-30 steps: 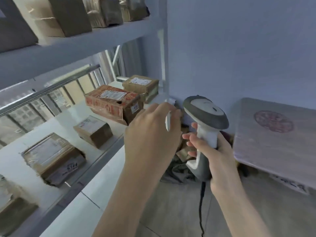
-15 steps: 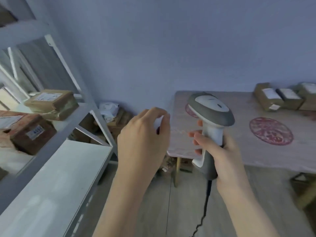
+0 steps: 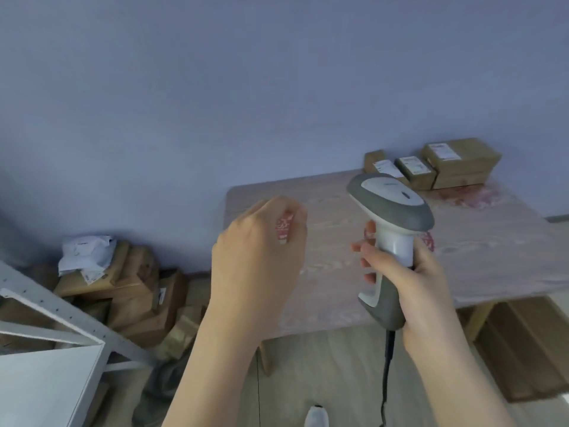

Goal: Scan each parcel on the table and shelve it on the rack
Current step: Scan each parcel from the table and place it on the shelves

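Three brown parcels with white labels stand at the table's far back: a small one (image 3: 382,165), a middle one (image 3: 416,171) and a larger one (image 3: 461,160). The pale wood table (image 3: 498,260) fills the right half. My right hand (image 3: 412,282) grips the handle of a grey and white barcode scanner (image 3: 392,204), held upright over the table's front part, well short of the parcels. My left hand (image 3: 258,257) hovers over the table's left end, fingers loosely curled, holding nothing. The white rack (image 3: 46,380) shows only its corner at lower left.
A pile of brown boxes (image 3: 135,300) with a crumpled white bag (image 3: 84,254) on top lies on the floor between rack and table. Flat cardboard (image 3: 523,349) lies under the table at right. The scanner's black cable (image 3: 386,380) hangs down toward the floor.
The view has swung right, from the rack's shelves to the table. The shelved parcels have left the frame and the table's parcels have come in. Both hands keep their pose.
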